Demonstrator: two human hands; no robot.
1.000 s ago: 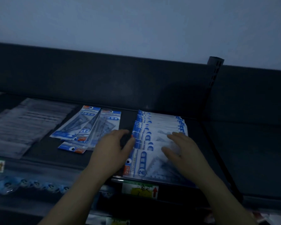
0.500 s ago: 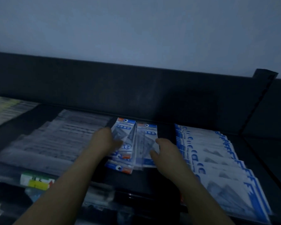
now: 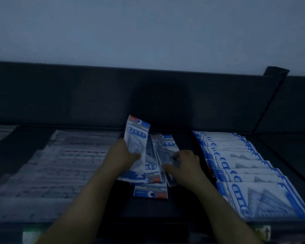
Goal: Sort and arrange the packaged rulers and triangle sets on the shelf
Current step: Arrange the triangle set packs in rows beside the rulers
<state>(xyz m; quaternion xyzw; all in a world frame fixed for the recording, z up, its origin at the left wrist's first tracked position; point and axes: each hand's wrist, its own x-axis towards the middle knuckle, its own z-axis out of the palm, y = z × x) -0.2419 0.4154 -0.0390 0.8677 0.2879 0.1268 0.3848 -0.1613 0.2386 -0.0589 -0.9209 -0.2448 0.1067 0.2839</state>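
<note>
On my feed, the left hand at centre frame curls its fingers round the left edge of a blue-and-white plastic triangle-set packet. Its thumb lies on the packet's face, and the header end is tipped up toward the dark back panel. Just right of it, the right hand has bent fingers and thumb pinched on a second clear triangle-set packet, which lies aslant. Both packets overlap a loose pile of similar packets on the dark shelf, centre frame. At the right I see a fanned row of blue-edged packets lying flat, apart from the pile. At the left lies an overlapping spread of grey clear ruler sleeves.
</note>
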